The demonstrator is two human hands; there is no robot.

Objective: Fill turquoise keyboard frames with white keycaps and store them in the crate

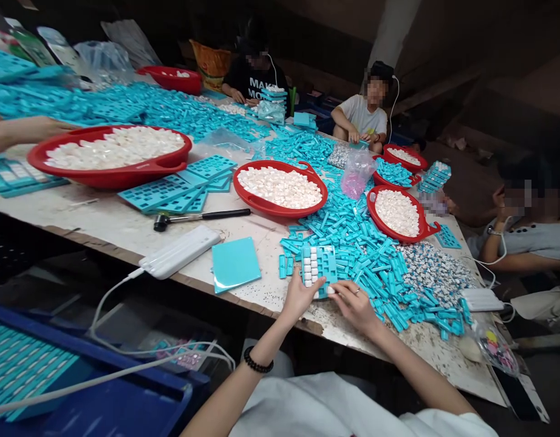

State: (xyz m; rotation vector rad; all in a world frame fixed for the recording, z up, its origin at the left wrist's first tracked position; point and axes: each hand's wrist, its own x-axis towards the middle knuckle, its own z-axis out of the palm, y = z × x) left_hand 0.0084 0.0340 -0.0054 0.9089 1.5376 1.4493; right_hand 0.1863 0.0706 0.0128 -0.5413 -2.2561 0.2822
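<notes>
Just below the frame's centre, my left hand [300, 297] clasps a blue tray [326, 262] by its lower edge; my right hand [356, 306] pinches a white cap [330, 290] at its lower-right corner. A red bowl [283, 210] sits above.

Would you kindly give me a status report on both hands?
Left hand holding turquoise tray, partly filled. Right hand fingering white piece at its near edge. Loose turquoise pieces crowd close by.

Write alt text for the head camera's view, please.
A person's left hand holds a turquoise tray partly filled with white pieces while the right hand pinches another piece at its edge. Nearby are red bowls, loose turquoise parts, a hammer and other people.
</notes>
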